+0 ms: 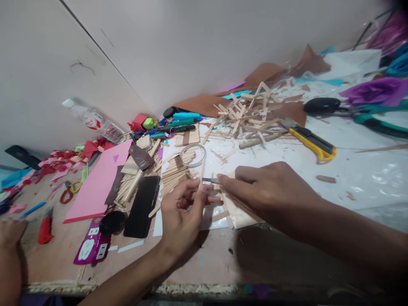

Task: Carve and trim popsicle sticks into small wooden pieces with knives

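Note:
A wooden craft stick [202, 169] stands nearly upright, pinched between the thumb and fingers of my left hand [181, 210]. My right hand [270, 189] is closed around a small knife [208, 180]; its thin blade points left and meets the stick just above my left fingertips. Most of the knife's handle is hidden by my fingers. Beneath my right hand lies a flat, pale wooden piece [242, 216]. Just behind the stick is a narrow ring of clear tape [181, 158], resting over a spread of craft sticks [174, 174].
A tangled pile of sticks [237, 114] lies at the back, near a yellow box cutter [314, 142] and green-handled pliers [382, 123]. To the left are a black phone [142, 208], pink paper [98, 182], a purple power strip [92, 244] and another person's hand [11, 231].

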`<control>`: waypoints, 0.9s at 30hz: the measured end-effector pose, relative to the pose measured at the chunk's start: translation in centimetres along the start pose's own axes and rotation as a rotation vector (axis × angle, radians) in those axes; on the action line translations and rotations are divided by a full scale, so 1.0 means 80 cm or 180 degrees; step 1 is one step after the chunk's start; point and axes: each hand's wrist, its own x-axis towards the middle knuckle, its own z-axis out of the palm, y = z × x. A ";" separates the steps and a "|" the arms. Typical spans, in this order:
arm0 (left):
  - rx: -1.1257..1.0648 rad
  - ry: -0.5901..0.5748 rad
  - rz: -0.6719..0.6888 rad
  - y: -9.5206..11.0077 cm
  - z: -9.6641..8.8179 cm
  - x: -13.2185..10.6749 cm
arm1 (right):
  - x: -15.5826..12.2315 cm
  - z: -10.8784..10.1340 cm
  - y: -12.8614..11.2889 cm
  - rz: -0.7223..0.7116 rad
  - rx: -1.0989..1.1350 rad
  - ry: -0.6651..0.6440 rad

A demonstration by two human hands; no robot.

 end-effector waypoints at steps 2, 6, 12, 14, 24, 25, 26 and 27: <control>0.0011 -0.0010 0.0034 0.000 0.000 -0.001 | -0.003 0.000 0.000 -0.0217 -0.0281 0.0172; -0.0019 0.0029 0.0015 0.002 -0.001 0.002 | -0.003 0.002 0.007 -0.0405 -0.0382 0.0365; -0.0453 -0.0028 -0.0073 -0.001 -0.002 0.014 | 0.000 0.002 0.013 -0.0162 -0.0317 0.0308; -0.0569 -0.0011 -0.0085 -0.004 -0.002 0.016 | -0.001 0.002 0.011 -0.0158 -0.0320 0.0339; -0.1195 -0.0112 -0.0337 -0.009 -0.006 0.020 | -0.003 0.005 0.004 -0.0112 -0.0556 0.0621; -0.1238 -0.0098 -0.0347 -0.009 -0.006 0.020 | -0.003 0.006 0.003 -0.0110 -0.0564 0.0639; -0.1289 -0.0086 -0.0372 -0.009 -0.005 0.020 | -0.004 0.006 0.003 -0.0107 -0.0558 0.0643; -0.1351 -0.0074 -0.0409 -0.009 -0.004 0.020 | -0.004 0.006 0.003 -0.0108 -0.0539 0.0651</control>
